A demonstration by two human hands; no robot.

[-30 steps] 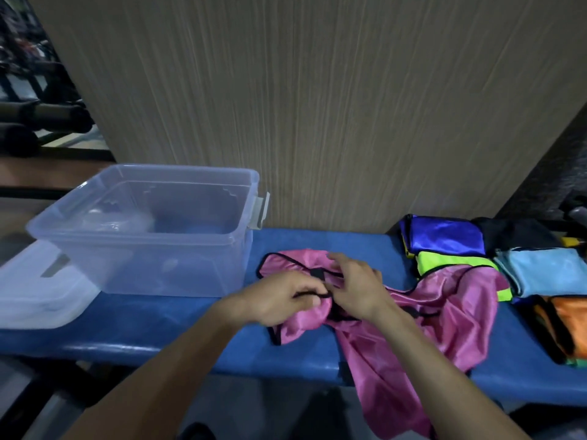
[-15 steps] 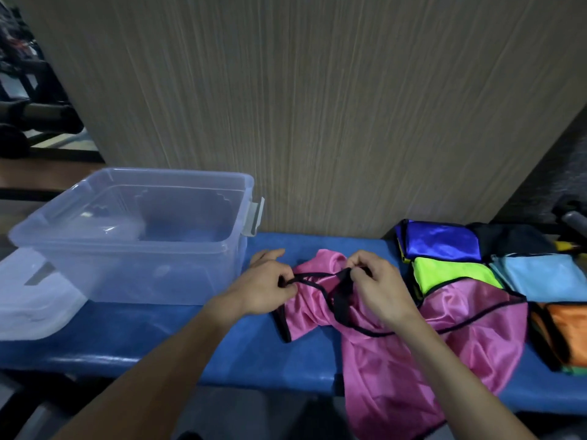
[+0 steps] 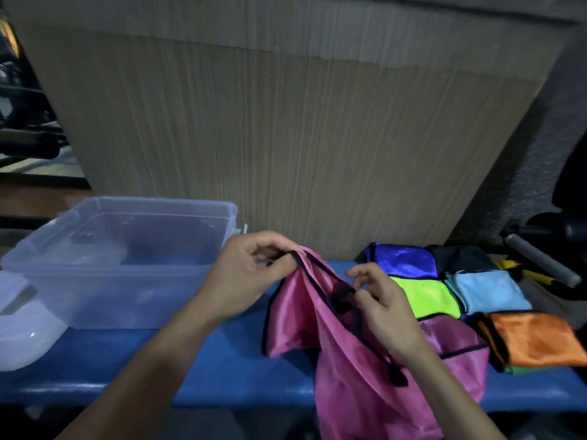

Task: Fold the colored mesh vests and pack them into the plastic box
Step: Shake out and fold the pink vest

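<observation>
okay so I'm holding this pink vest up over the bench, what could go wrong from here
1. Much of the pink vest hangs past the front edge of the blue bench; only the left hand pinches its black trim, so it may slide off if that pinch slips.
2. The vest's lower part drapes beside the folded orange vest and lime vest, so lifting or swinging it could drag them out of their folds.

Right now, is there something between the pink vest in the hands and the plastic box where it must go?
Nothing visible blocks the way. The pink vest, held by the left hand and right hand, is just right of the plastic box. The box is open on top; its lid lies on the far side.
</observation>
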